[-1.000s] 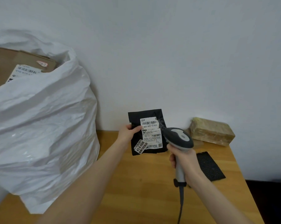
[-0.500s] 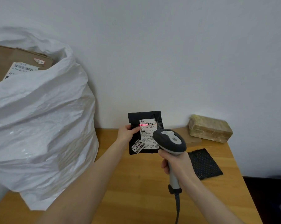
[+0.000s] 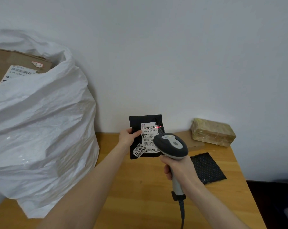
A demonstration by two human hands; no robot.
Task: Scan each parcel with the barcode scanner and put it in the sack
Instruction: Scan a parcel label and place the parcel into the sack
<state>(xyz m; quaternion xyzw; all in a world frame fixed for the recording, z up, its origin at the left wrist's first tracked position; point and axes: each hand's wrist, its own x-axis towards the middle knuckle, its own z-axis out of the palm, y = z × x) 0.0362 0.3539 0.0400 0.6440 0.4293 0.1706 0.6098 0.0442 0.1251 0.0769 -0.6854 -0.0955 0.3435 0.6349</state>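
Observation:
My left hand [image 3: 128, 136] pinches a small black parcel [image 3: 136, 123] by its left edge and holds it upright above the table, its white label facing me. A red scan line lies across the barcode at the label's top right. My right hand [image 3: 178, 166] grips the handle of a grey barcode scanner [image 3: 171, 145], whose head points at the label from just below and to the right. A large white sack [image 3: 40, 126] stands at the left, with a cardboard box [image 3: 15, 63] showing in its open top.
On the wooden table [image 3: 140, 195], a tape-wrapped brown parcel [image 3: 212, 132] lies by the wall at the right, a flat brown parcel [image 3: 193, 142] beside it, and a black bubble mailer [image 3: 206, 167] nearer me. The table's right edge drops to a dark floor.
The scanner rose and closed in on the label. The red line, absent one second ago, lit across the barcode and has now slid to its right end.

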